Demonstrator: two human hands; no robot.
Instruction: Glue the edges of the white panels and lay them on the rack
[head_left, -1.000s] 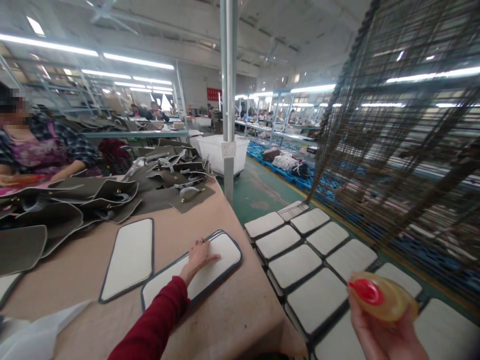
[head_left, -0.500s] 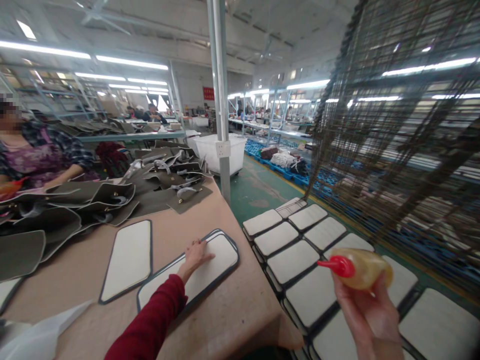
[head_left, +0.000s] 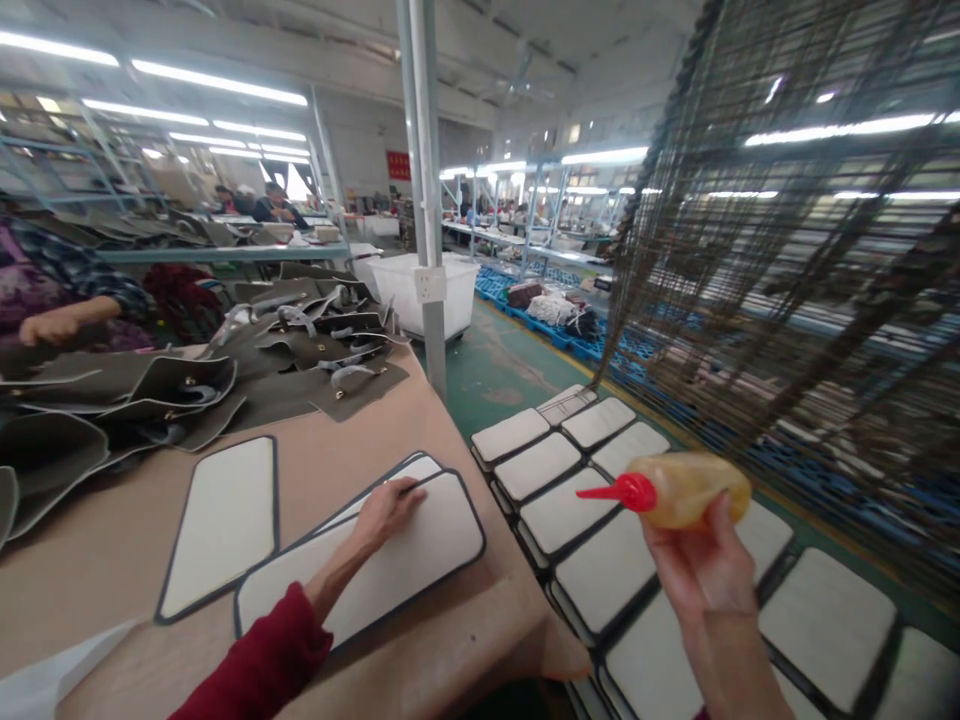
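My right hand (head_left: 705, 560) is closed around a translucent squeeze bottle (head_left: 686, 490) of yellowish liquid. Its red nozzle points left, above the rows of panels. At the table, my left hand (head_left: 386, 520) is closed on the far long edge of a white rounded panel with dark edging (head_left: 427, 540), its thumb lying on the face. Beneath that panel, another similar panel (head_left: 409, 468) shows only along its far side. A third white panel (head_left: 225, 515) lies flat to the left, its lower right corner near the held one.
Rows of white panels (head_left: 566, 510) cover the area right of the table (head_left: 352, 430). Grey-brown pieces with straps (head_left: 300, 340) are heaped at the table's far left. A co-worker's hand (head_left: 56, 325) is beside them. Beyond stand a post (head_left: 431, 340), a white bin (head_left: 461, 290) and hanging netting (head_left: 750, 250).
The top panel has shifted toward me, baring more of the panel under it. My left fingers have curled in at its edge. The bottle has risen and moved left as the view turned.
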